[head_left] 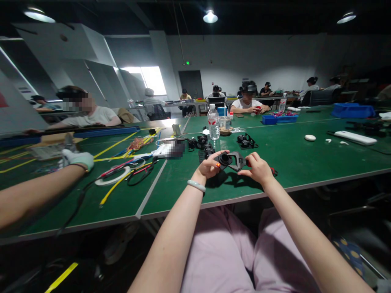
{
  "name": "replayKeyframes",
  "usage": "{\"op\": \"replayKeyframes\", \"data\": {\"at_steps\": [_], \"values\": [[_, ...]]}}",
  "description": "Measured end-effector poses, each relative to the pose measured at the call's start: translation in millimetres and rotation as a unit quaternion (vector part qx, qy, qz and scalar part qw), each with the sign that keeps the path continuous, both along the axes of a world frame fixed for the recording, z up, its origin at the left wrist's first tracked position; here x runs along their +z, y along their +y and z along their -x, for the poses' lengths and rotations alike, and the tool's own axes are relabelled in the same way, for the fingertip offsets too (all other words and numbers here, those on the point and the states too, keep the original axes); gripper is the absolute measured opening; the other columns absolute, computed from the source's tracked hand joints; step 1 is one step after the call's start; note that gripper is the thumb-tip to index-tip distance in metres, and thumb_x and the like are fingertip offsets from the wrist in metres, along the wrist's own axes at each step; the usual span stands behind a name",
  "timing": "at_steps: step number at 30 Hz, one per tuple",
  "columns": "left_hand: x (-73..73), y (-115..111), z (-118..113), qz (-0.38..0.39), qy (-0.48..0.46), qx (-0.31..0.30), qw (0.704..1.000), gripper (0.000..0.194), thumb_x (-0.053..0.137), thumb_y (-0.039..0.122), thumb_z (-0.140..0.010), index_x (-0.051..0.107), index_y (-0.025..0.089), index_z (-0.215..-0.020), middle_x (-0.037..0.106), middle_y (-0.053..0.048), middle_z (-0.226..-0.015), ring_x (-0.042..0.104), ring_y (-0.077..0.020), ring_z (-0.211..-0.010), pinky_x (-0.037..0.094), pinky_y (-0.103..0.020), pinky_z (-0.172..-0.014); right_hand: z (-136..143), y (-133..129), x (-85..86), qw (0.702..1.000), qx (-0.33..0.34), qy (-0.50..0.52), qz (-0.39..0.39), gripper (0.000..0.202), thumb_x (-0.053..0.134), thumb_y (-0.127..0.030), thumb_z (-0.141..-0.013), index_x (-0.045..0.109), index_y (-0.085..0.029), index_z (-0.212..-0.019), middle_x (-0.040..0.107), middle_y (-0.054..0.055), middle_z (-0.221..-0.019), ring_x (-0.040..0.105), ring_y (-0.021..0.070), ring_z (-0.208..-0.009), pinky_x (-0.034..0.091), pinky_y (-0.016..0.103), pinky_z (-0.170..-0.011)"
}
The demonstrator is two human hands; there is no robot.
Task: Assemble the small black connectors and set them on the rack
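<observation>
Just above the table's front edge, my left hand (pixel 210 166) is closed round a black plastic part with a round ring (pixel 224 159). My right hand (pixel 259 168) pinches a dark, angular frame-like bracket (pixel 238 162) right beside it. Whether the two pieces are joined, I cannot tell. A red and black object (pixel 273 172) shows partly behind my right hand, mostly hidden. Beyond my left hand lie several black parts (pixel 201 143). Another cluster of black parts (pixel 247 141) rests farther back on the green table (pixel 305 162).
A water bottle (pixel 213 124) and a cup (pixel 225 123) stand ahead. Cables (pixel 117 179) and a tape ring (pixel 105 180) lie left, near a co-worker's gloved hand (pixel 77 159). To the right are a white case (pixel 310 138), earbuds (pixel 343 143) and a white bar-shaped device (pixel 356 137).
</observation>
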State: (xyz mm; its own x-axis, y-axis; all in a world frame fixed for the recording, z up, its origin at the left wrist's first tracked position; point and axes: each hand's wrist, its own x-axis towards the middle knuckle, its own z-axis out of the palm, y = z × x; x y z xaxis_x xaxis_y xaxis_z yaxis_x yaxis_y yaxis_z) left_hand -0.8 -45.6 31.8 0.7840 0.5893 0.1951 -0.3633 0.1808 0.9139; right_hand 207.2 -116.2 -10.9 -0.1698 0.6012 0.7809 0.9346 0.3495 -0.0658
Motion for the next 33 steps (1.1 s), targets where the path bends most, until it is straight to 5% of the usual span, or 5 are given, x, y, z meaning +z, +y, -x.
{"op": "replayKeyframes", "data": {"at_steps": [10,33], "values": [[0.3,-0.6,-4.0,0.002,0.000,-0.013,1.000,0.065,0.052,0.007,-0.047,0.049,0.011,-0.112,0.061,-0.008,-0.098,0.058,-0.0131,-0.073,0.039,-0.018,-0.055,2.7,-1.1,-0.2,1.000,-0.025,-0.002,0.018,0.061,0.040,-0.070,-0.065,0.051,-0.014,-0.087,0.051,0.009,-0.081,0.054,0.0179,-0.066,0.041,0.026,-0.056],[-1.8,-5.3,-6.4,-0.012,-0.014,0.037,0.999,0.058,0.061,0.004,-0.049,0.052,0.017,-0.104,0.057,-0.003,-0.092,0.054,-0.0115,-0.075,0.037,-0.017,-0.056,8.7,-7.6,2.1,0.995,-0.064,-0.018,0.076,0.061,0.033,-0.069,-0.070,0.051,-0.014,-0.089,0.052,0.009,-0.084,0.055,0.0180,-0.069,0.038,0.024,-0.055]]}}
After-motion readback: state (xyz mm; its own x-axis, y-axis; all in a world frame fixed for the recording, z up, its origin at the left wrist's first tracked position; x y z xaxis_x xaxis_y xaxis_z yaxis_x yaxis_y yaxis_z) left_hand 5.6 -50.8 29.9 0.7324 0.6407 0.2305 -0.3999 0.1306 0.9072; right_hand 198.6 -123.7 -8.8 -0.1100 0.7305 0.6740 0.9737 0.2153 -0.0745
